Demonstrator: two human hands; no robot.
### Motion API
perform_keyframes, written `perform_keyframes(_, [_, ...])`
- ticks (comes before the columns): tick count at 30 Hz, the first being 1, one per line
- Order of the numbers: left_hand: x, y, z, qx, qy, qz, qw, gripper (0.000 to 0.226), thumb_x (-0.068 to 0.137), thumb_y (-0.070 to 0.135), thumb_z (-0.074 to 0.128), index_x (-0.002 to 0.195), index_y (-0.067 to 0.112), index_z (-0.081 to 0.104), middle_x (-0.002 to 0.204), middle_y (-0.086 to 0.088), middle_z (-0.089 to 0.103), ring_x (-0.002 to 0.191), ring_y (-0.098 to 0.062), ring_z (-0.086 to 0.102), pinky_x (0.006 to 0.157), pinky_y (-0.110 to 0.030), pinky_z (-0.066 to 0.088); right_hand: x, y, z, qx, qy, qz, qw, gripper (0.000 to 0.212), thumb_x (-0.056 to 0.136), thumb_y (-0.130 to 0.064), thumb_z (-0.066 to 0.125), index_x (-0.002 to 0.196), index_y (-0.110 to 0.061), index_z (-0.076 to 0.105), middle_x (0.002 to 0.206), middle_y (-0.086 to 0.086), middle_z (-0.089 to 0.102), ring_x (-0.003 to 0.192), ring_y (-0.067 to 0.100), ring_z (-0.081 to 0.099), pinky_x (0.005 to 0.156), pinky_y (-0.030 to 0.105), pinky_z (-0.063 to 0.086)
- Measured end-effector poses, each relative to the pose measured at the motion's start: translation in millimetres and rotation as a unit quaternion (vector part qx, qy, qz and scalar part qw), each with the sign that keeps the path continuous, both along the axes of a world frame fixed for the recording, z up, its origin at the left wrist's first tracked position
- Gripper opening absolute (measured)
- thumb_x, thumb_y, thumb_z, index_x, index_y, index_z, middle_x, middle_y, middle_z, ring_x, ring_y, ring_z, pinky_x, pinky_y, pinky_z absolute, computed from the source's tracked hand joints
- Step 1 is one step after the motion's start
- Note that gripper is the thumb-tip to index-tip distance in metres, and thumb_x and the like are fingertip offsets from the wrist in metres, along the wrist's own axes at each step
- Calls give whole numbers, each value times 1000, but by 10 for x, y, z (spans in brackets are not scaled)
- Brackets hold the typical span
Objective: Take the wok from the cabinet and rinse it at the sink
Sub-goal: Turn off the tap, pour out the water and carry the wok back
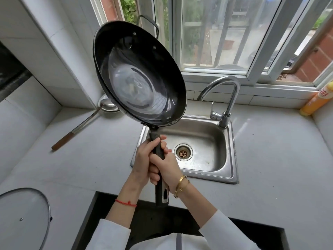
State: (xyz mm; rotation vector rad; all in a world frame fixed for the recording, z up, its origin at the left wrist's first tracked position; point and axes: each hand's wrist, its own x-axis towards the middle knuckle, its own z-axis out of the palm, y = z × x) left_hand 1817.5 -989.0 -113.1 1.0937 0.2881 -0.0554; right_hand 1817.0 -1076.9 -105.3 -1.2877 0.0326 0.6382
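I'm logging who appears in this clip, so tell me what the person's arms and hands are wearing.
Both arms wear white long sleeves pushed up the forearm. The left hand has a thin red string bracelet at its wrist. The right hand has gold metal bangles at its wrist. No rings or gloves show.

We stand in a home kitchen: a steel sink [230, 170] with a curved faucet [227, 98] is set in a pale countertop [270, 159] under a window [216, 33], with a ladle [79, 127], a glass lid [23, 213] and a yellow bottle [315, 101] beside it.
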Motion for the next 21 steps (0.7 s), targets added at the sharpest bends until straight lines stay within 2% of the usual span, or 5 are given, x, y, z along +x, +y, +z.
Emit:
perform_keyframes(4, [38, -5, 64, 63, -2, -17, 998, 34, 83, 39, 57, 103, 16, 70, 97, -7, 72, 84, -15, 69, 59, -17, 53, 64, -34, 35, -68, -120, 1, 990, 26, 80, -3, 48, 55, -12, 47, 37, 2, 42, 27, 16, 41, 31, 22, 38])
perform_keyframes(7, [85, -32, 111, 48, -17, -24, 998, 38, 87, 35, 54, 115, 11, 65, 103, -12, 73, 98, -19, 70, 73, -18, 54, 83, -67, 57, -96, -170, -7, 981, 30, 76, -7, 48, 47, -13, 47, 36, 5, 45, 27, 17, 43, 33, 23, 38])
perform_keyframes(9, [128, -58, 163, 33, -20, -38, 999, 38, 90, 30, 48, 120, 10, 62, 101, -14, 72, 98, -21, 70, 74, -21, 55, 111, -112, 79, -120, -199, -13, 973, 31, 79, -7, 49, 49, -13, 48, 36, 5, 47, 27, 17, 46, 32, 22, 38])
perform_keyframes(15, [264, -202, 346, 25, -57, -82, 995, 35, 100, 21, 40, 125, 3, 54, 96, -15, 69, 92, -21, 67, 78, -23, 54, 232, -287, 202, -129, -233, -42, 963, 20, 81, -11, 54, 62, -3, 53, 42, 1, 51, 29, 19, 50, 31, 24, 40])
perform_keyframes(21, [411, -439, 471, -19, -79, -126, 989, 34, 97, 21, 44, 124, 4, 57, 95, -13, 68, 91, -24, 66, 82, -29, 53, 307, -519, 333, -153, -241, -90, 954, 23, 75, -18, 53, 52, -20, 50, 37, -2, 48, 27, 19, 49, 32, 23, 38])
